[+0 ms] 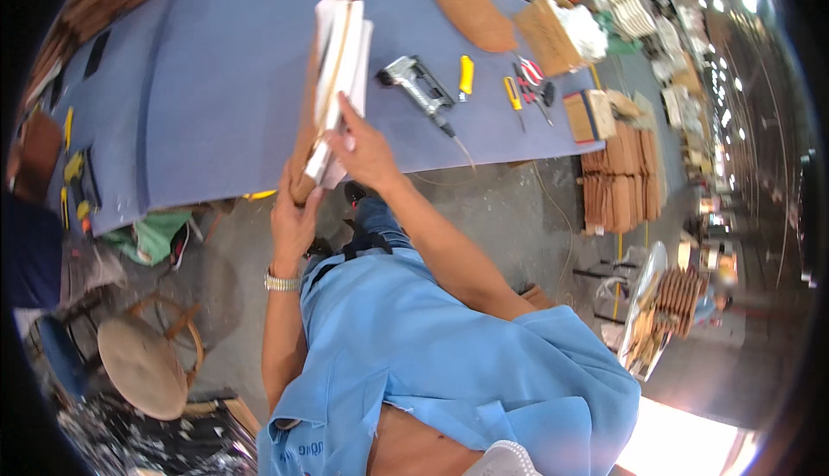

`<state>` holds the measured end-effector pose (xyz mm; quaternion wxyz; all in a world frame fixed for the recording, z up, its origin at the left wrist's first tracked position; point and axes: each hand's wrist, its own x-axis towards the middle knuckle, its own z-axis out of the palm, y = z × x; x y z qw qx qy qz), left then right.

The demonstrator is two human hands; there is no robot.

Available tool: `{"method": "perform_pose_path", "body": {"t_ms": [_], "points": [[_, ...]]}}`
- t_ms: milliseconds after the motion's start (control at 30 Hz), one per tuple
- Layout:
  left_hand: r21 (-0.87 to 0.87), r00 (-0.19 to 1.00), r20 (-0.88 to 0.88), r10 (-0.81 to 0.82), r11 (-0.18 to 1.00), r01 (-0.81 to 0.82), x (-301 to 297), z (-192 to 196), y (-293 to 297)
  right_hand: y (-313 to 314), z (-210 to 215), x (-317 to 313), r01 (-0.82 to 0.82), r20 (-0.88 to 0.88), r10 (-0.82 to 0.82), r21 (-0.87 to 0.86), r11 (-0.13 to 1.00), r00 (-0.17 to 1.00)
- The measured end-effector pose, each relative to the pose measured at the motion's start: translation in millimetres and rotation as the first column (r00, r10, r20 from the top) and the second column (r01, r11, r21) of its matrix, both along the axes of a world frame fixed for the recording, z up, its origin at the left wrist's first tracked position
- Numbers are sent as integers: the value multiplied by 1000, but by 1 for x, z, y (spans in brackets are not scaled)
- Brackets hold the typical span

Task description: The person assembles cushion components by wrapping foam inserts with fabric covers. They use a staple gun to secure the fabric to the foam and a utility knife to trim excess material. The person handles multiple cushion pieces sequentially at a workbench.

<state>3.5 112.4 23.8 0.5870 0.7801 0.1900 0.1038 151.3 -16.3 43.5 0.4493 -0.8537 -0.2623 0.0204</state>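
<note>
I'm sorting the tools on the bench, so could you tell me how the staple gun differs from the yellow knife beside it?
The staple gun is grey metal and bulky; the yellow knife is slim and plastic-looking. The staple gun trails a hose or cord off the table edge; the knife has none. The gun lies diagonally, the knife nearly upright in the picture. Both rest on the blue table, untouched by either hand.

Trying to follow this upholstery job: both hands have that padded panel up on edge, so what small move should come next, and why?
Probably lower the padded panel flat onto the blue table. The left hand grips its lower end, the right hand its white foam side, so neither is free to reach the staple gun lying beside it.
</note>
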Motion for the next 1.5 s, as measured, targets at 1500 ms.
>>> {"method": "perform_pose_path", "body": {"t_ms": [1500], "points": [[183, 709, -278, -648, 689, 702, 356, 48, -238, -512, -134, 259, 778, -361, -719, 31, 628, 595]]}}
